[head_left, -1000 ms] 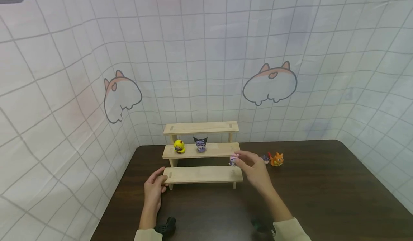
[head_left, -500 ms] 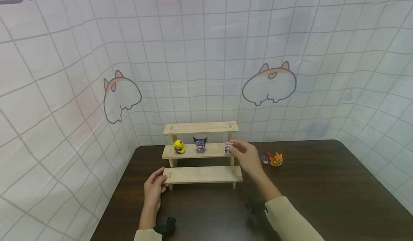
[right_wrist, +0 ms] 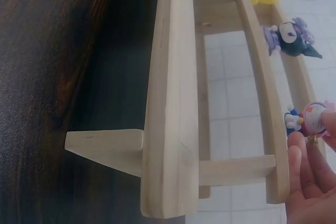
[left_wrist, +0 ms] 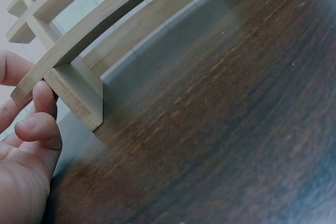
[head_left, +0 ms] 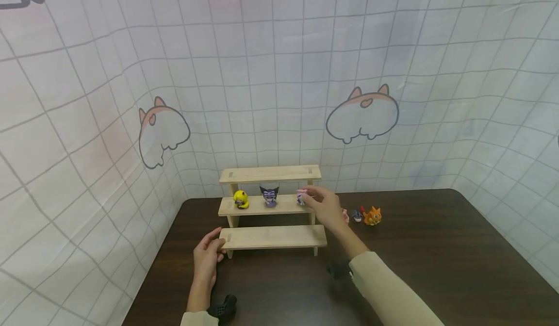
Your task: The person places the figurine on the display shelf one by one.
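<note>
A three-tier light wooden display stand [head_left: 272,237] stands on the dark table. My left hand [head_left: 205,258] grips the left end of its lowest tier; in the left wrist view the fingers [left_wrist: 44,98] curl around that end. At the right end of the middle tier, my right hand [head_left: 326,212] pinches a small pink-and-white figurine [head_left: 301,197], partly hidden by the fingers. The right wrist view shows this figurine [right_wrist: 315,118] between thumb and fingers, close to the tier. Left of it on the same tier sit a purple-and-black figurine [head_left: 270,198] and a yellow figurine [head_left: 241,200].
Right of the stand, an orange figurine [head_left: 373,216] and a small dark blue one [head_left: 357,215] stand on the table [head_left: 436,258]. A pinkish figurine [head_left: 345,215] is partly behind my right wrist. A grid-patterned curtain [head_left: 279,98] surrounds the table's back and sides.
My right hand has carried the pink-and-white figurine up and left, from in front of the stand's right side to the middle tier. My left hand has stayed on the lowest tier.
</note>
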The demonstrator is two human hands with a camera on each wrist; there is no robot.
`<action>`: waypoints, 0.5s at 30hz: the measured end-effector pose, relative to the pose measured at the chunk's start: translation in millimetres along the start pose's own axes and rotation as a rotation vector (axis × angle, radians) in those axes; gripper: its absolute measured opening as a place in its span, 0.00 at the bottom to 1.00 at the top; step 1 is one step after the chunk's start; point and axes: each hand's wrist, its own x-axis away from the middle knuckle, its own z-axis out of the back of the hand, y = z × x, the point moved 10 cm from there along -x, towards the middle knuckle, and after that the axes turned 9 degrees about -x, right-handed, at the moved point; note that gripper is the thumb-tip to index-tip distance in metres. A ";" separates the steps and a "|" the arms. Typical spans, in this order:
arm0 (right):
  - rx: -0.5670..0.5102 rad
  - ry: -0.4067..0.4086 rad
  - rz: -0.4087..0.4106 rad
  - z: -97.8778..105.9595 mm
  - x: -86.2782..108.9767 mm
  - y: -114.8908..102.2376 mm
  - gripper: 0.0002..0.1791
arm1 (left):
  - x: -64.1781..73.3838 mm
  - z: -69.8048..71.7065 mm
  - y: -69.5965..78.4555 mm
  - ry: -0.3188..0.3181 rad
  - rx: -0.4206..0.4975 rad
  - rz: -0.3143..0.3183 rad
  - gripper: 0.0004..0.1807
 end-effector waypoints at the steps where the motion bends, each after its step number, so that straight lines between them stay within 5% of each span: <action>1: -0.001 -0.001 -0.003 -0.8 -0.6 0.1 0.17 | 0.0 0.0 0.0 0.000 0.000 0.000 0.26; 15: 0.042 0.028 -0.013 -5.7 -2.4 -0.9 0.17 | -1.2 1.1 -0.3 0.014 0.004 -0.034 0.26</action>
